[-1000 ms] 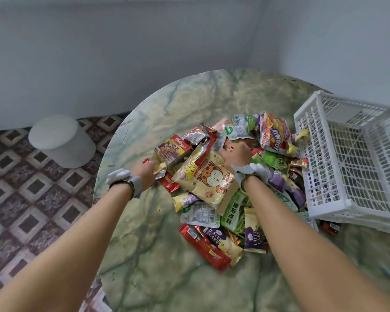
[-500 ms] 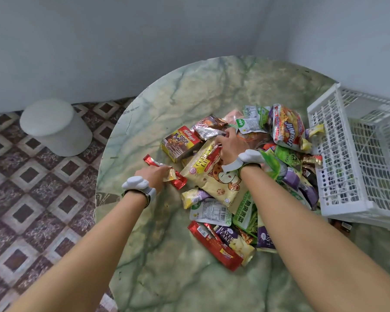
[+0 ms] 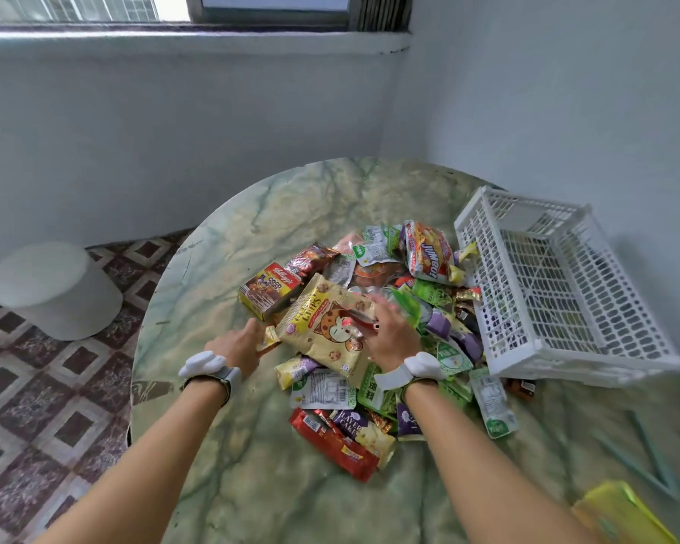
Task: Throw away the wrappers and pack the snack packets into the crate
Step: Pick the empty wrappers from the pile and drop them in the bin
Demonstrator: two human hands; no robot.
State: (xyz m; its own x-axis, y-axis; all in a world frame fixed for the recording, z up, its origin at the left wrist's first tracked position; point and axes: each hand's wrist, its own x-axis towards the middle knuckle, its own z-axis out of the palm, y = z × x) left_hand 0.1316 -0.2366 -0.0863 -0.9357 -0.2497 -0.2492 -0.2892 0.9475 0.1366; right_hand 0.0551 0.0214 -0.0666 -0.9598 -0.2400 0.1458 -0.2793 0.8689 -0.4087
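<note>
Both hands are over the snack pile on the round green marble table (image 3: 252,484). Left hand (image 3: 238,347) pinches a small gold and red wrapper (image 3: 269,339) at the pile's left edge; right hand (image 3: 389,331) lies on the yellow cookie-chips bag (image 3: 322,327), fingers blurred, grip cannot be told. White crate (image 3: 558,292) sits tipped on its side, touching the pile's right edge.

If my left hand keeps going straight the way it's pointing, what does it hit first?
Probably the small gold wrapper at the left hand's fingertips, then the yellow cookie chips bag just beyond it.
</note>
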